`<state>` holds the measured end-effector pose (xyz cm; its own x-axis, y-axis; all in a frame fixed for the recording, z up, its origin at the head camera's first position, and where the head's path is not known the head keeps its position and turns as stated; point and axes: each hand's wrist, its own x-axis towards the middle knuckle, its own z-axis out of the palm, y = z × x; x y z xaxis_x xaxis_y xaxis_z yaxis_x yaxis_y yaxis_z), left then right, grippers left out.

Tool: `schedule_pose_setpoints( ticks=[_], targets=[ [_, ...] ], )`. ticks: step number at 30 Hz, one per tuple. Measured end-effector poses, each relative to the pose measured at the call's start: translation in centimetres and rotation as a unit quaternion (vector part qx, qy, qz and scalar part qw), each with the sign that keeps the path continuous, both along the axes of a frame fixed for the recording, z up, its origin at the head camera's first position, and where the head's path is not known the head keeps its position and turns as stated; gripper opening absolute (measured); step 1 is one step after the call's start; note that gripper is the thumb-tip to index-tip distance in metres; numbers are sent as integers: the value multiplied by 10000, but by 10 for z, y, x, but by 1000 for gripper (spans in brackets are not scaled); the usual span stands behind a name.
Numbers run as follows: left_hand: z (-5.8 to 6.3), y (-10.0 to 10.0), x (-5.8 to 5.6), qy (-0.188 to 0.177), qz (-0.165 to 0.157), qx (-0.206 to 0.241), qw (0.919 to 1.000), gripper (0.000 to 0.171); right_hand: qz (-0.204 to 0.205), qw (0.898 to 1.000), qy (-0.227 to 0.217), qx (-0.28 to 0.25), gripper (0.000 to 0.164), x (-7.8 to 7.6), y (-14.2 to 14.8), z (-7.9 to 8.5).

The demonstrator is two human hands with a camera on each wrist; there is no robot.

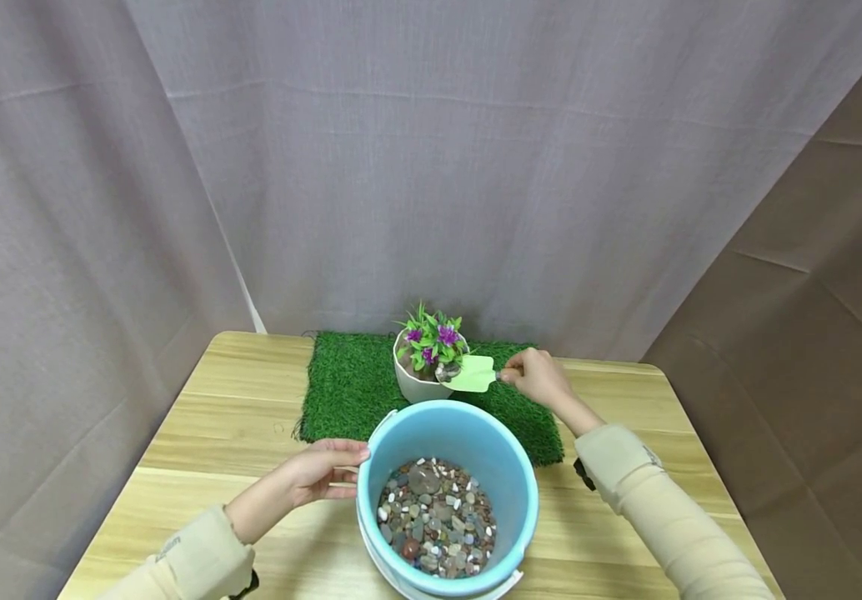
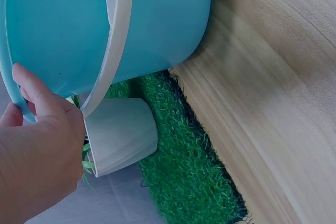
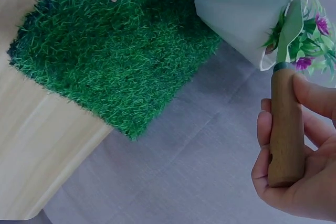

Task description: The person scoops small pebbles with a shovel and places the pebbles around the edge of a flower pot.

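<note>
My right hand [image 1: 539,377] grips the wooden handle [image 3: 286,129] of a small trowel with a pale green blade [image 1: 476,374]. The blade's tip, with a few stones on it, lies over the rim of a white flower pot [image 1: 419,389]. Purple flowers and green leaves [image 3: 310,38] fill that pot. With thumb and fingers, my left hand [image 1: 326,469] pinches the rim of a blue bucket [image 1: 502,450] at its left side. Pebbles [image 1: 438,521] of mixed colours and sizes cover the bucket's bottom. Its white carrying handle [image 2: 119,30] hangs down along the outside.
A green artificial grass mat [image 1: 352,383] lies under the pot, behind the bucket. Both rest on a light wooden table [image 1: 236,425]. Grey cloth [image 1: 431,167] hangs behind the table, and brown cloth [image 1: 814,350] on the right.
</note>
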<state>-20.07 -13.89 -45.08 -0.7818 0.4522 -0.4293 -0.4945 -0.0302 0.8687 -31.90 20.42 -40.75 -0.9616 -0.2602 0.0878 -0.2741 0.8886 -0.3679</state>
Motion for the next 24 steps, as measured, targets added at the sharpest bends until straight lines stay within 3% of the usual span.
schedule_pose_setpoints(
  ticks=[7, 13, 17, 21, 24],
  targets=[
    [0, -2, -1, -5, 3, -9, 10000, 33, -107, 9984, 329, 451, 14, 0, -7, 4],
    [-2, -2, -1, -17, -8, 5, 10000, 26, -7, 9936, 723, 871, 40, -1, -14, 8],
    [-2, -3, -1, -6, -2, 3, 10000, 26, 60, 9866, 1188, 1116, 49, -2, -19, 11],
    [-1, -2, -1, -16, 14, -24, 10000, 28, 136, 9757, 1648, 1435, 46, -4, -23, 15],
    [-1, -2, -1, -31, 39, -47, 10000, 29, 187, 9677, 1899, 1650, 36, -5, -24, 16]
  ],
)
